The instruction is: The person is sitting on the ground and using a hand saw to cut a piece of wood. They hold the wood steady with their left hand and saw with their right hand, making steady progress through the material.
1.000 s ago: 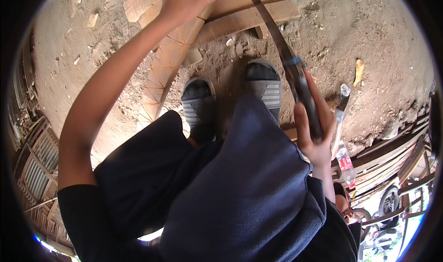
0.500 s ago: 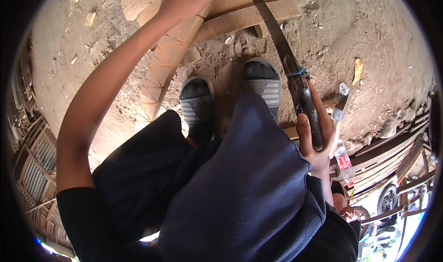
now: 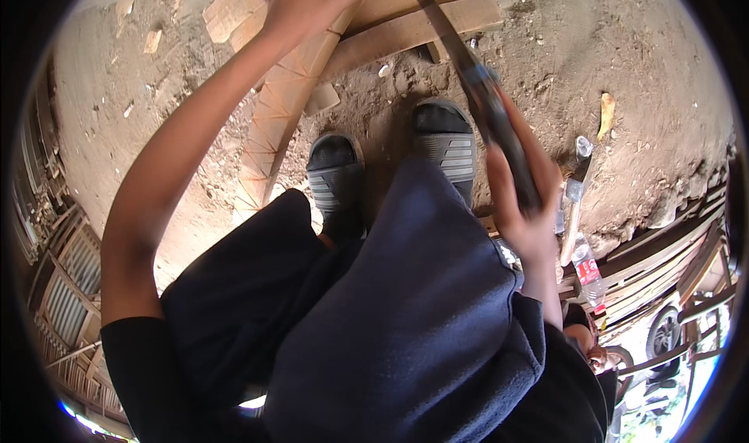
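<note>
We look down past dark blue clothing (image 3: 398, 302) and two striped grey sandals (image 3: 335, 174). Our right hand (image 3: 527, 223) is wrapped firmly around the black handle of a long-bladed tool (image 3: 441, 23), its blade running past the top edge. Beyond, our left hand (image 3: 303, 7) lies over a wooden board (image 3: 270, 123) with zigzag lines; its fingers are partly cut off, so we cannot tell how tightly it holds. More planks (image 3: 413, 39) lie beside it on dirt.

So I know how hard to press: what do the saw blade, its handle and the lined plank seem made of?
Saw blade: probably metal, dull and dark, a long thin strip.
Handle: dark; perhaps plastic or wood, blur leaves it open.
Lined plank: apparently bare wood, matte, with a tan face.
</note>
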`<state>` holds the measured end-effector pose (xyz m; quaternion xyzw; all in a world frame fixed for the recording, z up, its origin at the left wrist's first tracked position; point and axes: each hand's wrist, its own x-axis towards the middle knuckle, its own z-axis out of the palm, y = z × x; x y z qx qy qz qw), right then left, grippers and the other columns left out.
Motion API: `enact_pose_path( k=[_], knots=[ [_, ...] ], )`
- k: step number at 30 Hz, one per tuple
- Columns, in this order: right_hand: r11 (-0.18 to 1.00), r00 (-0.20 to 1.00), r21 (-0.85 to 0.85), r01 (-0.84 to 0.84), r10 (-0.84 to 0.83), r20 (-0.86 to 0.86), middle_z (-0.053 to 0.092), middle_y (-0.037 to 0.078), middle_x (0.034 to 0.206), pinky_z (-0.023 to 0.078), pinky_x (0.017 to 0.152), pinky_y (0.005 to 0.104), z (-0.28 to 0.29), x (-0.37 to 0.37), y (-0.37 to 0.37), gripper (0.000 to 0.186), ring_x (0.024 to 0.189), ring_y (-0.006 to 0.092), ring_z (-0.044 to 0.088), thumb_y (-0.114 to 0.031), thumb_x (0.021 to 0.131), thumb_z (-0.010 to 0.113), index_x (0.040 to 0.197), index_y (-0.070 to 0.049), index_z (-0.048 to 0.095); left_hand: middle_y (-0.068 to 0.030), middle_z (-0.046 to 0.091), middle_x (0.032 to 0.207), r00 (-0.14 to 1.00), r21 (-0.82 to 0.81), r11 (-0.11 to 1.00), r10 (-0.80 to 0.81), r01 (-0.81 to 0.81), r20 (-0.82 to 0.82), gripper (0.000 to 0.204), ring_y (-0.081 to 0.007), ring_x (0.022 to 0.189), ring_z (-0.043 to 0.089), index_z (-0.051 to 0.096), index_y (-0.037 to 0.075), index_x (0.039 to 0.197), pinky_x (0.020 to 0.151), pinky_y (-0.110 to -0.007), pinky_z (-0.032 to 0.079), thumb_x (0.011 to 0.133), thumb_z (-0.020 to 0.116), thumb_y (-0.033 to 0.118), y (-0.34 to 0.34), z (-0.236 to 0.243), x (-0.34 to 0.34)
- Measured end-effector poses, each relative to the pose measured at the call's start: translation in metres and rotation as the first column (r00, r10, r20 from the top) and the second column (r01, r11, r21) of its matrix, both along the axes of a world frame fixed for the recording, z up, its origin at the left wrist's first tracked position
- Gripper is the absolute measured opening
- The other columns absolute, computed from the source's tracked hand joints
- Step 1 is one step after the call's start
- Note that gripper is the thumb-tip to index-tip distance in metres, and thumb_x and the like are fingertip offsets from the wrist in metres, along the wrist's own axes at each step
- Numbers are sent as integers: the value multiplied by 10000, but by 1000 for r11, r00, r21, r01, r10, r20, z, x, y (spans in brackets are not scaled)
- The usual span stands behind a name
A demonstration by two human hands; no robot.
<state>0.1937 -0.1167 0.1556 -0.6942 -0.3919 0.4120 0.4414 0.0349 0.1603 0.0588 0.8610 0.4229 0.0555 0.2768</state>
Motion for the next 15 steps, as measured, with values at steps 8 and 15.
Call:
enact_pose_path(
  k=[8, 15],
  knots=[
    [992, 992, 90, -90, 81, 101, 658, 240, 1240, 513, 891, 309, -5, 14, -18, 492, 1068, 225, 675, -80, 948, 558, 1397, 100, 466, -211, 616, 1281, 992, 201, 977, 88, -67, -94, 460, -514, 1336, 350, 715, 254, 1188, 1083, -663, 275, 757, 705, 413, -7, 3, 8],
    [999, 998, -8, -43, 43, 42, 720, 171, 985, 530, 736, 296, -13, 9, 52, 480, 841, 154, 688, -89, 950, 580, 1393, 70, 492, -216, 511, 1430, 998, 89, 994, 65, -66, 19, 490, -536, 1378, 286, 693, 283, 1226, 1097, -709, 200, 754, 704, 415, -4, -2, 2]
  ],
)
